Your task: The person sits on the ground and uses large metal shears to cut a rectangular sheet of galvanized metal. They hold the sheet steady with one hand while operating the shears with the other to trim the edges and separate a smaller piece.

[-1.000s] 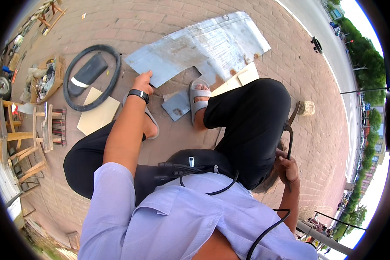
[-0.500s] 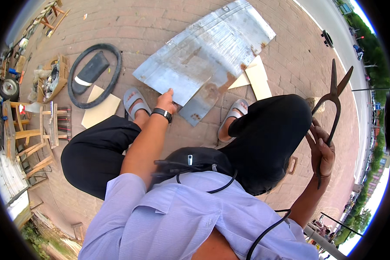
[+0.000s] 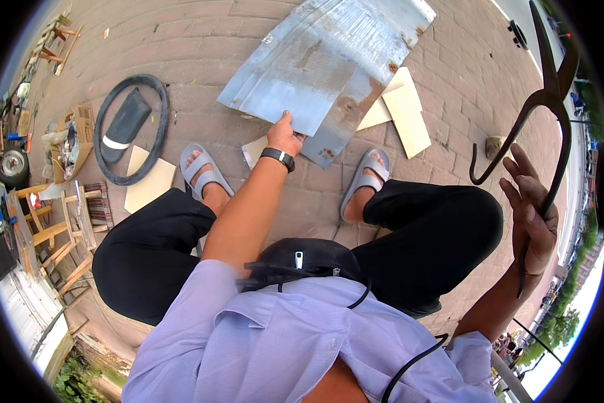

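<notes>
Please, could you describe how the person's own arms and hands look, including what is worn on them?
The left hand and right hand are gloveless. A black, watch-like band circles the left wrist. Short, pale lavender sleeves leave both forearms bare. I cannot tell whether the right wrist wears anything.

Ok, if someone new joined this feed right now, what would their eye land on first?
Probably the big rust-stained metal sheet at top centre, its near edge pinched in the left hand. Next, the long dark shears rising on the far right, held in the right hand. Then the black rubber ring lying on the left, around a dark piece with a white band.
</notes>
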`<act>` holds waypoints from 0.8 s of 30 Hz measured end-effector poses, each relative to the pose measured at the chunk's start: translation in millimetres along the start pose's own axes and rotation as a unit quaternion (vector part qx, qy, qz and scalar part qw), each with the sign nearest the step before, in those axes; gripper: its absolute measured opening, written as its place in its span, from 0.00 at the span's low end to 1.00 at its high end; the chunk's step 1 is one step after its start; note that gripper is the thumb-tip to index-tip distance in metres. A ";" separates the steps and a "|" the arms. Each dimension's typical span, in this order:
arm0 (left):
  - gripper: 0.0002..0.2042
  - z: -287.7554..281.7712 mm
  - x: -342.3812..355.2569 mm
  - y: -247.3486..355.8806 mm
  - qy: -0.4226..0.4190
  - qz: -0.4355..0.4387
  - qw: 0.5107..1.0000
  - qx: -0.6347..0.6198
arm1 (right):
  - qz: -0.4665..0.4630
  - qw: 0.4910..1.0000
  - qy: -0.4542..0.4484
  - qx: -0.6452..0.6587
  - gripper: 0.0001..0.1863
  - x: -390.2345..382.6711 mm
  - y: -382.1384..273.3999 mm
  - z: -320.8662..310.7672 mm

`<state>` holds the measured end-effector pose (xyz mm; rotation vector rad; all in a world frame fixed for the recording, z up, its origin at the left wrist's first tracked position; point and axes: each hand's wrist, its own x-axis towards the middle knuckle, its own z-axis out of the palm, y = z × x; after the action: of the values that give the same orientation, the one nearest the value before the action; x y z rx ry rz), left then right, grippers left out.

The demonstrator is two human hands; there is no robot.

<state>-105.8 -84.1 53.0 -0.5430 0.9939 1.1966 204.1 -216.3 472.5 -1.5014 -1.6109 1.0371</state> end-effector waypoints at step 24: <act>0.29 -7.6 81.1 9.0 0.169 0.331 0.720 0.585 | 0.187 0.965 -0.014 0.183 0.24 23.8 67.0 91.1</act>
<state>-113.7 -45.9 -19.1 0.7154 2.1100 0.7892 150.2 -200.5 371.6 -1.5635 -1.0915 1.4765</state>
